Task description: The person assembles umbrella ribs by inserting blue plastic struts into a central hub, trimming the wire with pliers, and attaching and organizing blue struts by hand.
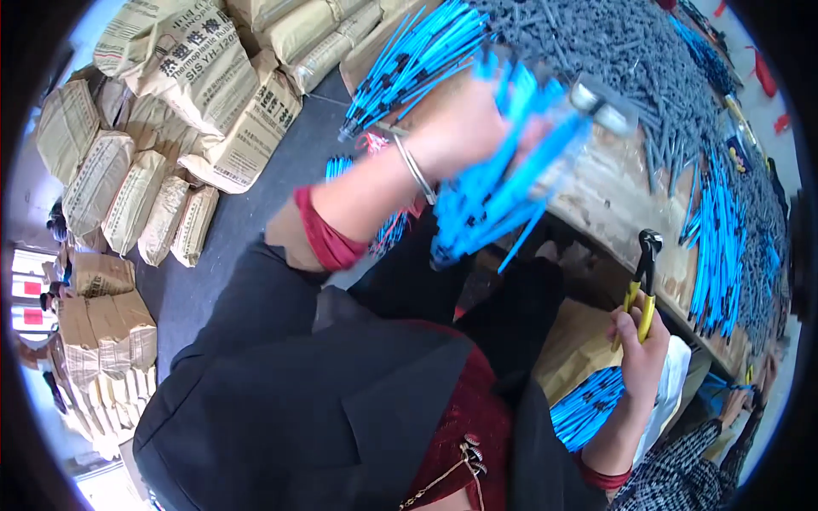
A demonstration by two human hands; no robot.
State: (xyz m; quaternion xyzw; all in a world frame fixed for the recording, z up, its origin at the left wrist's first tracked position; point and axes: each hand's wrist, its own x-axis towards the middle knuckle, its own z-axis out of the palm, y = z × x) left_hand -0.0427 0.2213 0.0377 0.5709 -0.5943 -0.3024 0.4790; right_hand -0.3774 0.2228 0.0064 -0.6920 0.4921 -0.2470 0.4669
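My left hand (498, 128), smeared by motion, is closed round a bundle of thin blue plastic sticks (477, 209) with black parts on them, held above the table's near edge. The sticks fan downward over my lap. In my right hand (643, 353) are cutting pliers (648, 298) with yellow handles, their dark jaws pointing up beside the table edge. A small clear box (601, 106) with white pieces lies just past my left hand.
Grey plastic pieces (588, 43) heap across the wooden table (605, 187). Blue sticks lie at its far left (417, 60) and right (720, 255), and more blue sticks (592, 409) lie below my right arm. Paper sacks (196, 85) are stacked on the left. Another person's patterned sleeve (682, 468) shows lower right.
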